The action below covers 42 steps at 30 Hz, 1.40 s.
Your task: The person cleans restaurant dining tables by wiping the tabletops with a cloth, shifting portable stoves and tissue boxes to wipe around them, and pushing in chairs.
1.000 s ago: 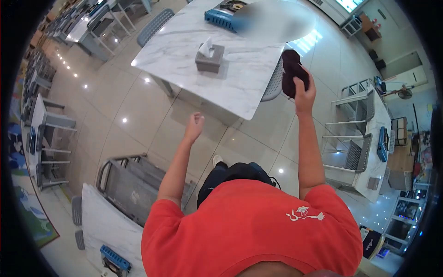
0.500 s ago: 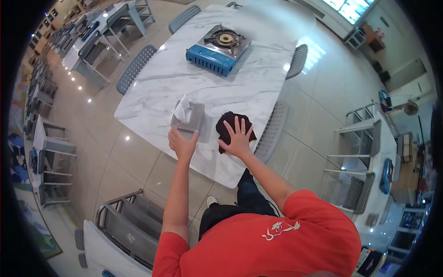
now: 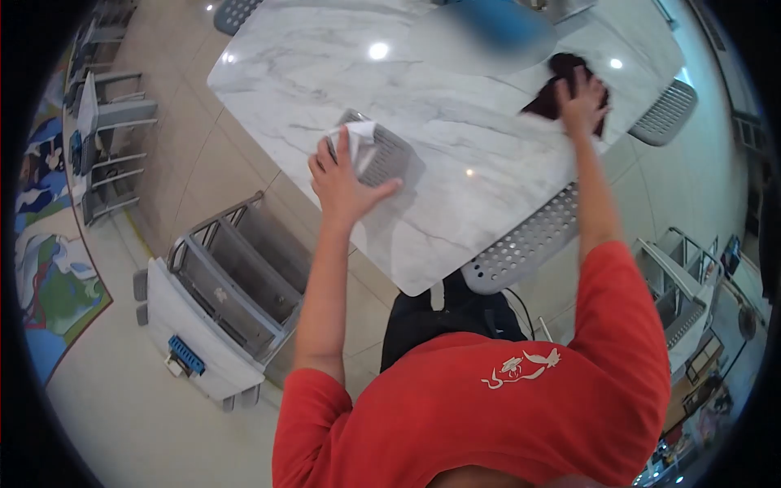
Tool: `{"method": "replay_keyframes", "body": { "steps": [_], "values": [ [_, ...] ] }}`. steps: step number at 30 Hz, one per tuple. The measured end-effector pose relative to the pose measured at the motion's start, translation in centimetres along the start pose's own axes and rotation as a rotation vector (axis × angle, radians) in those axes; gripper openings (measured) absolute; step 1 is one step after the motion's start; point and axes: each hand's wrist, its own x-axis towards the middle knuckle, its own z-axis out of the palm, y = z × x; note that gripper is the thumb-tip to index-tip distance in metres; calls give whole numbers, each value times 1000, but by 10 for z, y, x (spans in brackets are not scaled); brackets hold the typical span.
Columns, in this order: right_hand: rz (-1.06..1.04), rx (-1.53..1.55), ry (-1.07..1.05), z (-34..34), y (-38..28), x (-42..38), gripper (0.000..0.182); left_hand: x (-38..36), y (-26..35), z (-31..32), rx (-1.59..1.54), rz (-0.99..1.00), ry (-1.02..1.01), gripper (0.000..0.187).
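A grey tissue box (image 3: pixel 389 159) with a white tissue (image 3: pixel 358 140) sticking out stands near the table's left front edge. My left hand (image 3: pixel 348 180) is at its near left side, fingers spread, with fingertips over the tissue. Farther right, my right hand (image 3: pixel 581 104) lies spread on a crumpled dark cloth (image 3: pixel 561 89), pressing it against the white marbled table (image 3: pixel 455 195). Part of the cloth is hidden under the palm.
A blurred blue shape (image 3: pixel 508 28) is at the table's far side. Perforated grey chairs (image 3: pixel 529 240) stand along the right edge, another (image 3: pixel 665 114) farther off. A grey shelved cart (image 3: pixel 244 285) is at the lower left.
The view has turned and shifted. My right hand has moved with the dark cloth farther right and away across the table. My left hand now reaches over the tissue; the stove is a blur.
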Motion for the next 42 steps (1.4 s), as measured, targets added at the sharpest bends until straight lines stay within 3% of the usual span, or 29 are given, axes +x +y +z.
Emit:
{"method": "replay_keyframes", "body": {
  "steps": [2,4,7,9,10,13,16,18,20,22,24,26,28,29,31,32,33,36,38,40,41,42],
  "values": [
    [68,-79,59,20,10,43,70,-24,-11,2,-67,2,2,120],
    [134,-94,85,22,-28,46,70,-49,-12,0,-72,6,7,120],
    [-65,-1,147,34,-97,-7,67,-68,-14,-6,-37,-31,-40,121],
    [-88,-13,37,8,-172,-81,68,-69,-21,-5,-47,-40,-34,122],
    [-168,255,73,-5,-205,-118,66,-67,-24,-5,-59,-42,-34,123],
    [-657,462,-307,-42,-255,-203,66,-50,-42,-15,-27,26,-30,123],
    [-743,551,-407,-55,-238,-193,66,-25,-70,-36,30,63,-120,123],
    [-636,451,-431,-67,-206,-186,65,-4,-89,-36,-19,43,-83,123],
    [-427,362,-234,-62,-164,-186,58,17,-110,-39,-51,124,-24,125],
    [-36,280,-12,-43,-133,-182,56,32,-124,-45,-45,140,-42,125],
    [415,-87,110,-13,-148,-164,58,40,-135,-56,-44,165,-73,126],
    [644,-277,146,8,-215,-118,60,47,-142,-66,0,202,-179,125],
    [402,-69,125,5,-316,-78,60,50,-156,-64,-15,293,-173,125],
    [181,-13,340,45,-355,-68,57,49,-160,-62,-22,314,-158,124],
    [-281,305,61,33,-445,-68,56,46,-168,-63,-53,310,-146,123],
    [-549,317,-115,9,-469,-78,52,50,-172,-65,-61,317,-145,123],
    [-687,440,-194,15,-474,-90,53,54,-174,-67,-64,325,-133,123],
    [-745,542,-341,-8,-418,-104,61,70,-183,-68,-73,348,-90,122],
    [-415,513,-271,-38,-351,-128,64,86,-184,-73,-70,358,-55,121],
    [-148,500,67,-41,-255,-172,53,102,-175,-81,-9,358,-113,121],
    [-31,366,137,-44,-201,-206,53,111,-172,-75,-35,377,-84,122],
    [254,380,239,-30,-147,-250,57,119,-165,-73,-30,362,-77,122]
  ]
}}
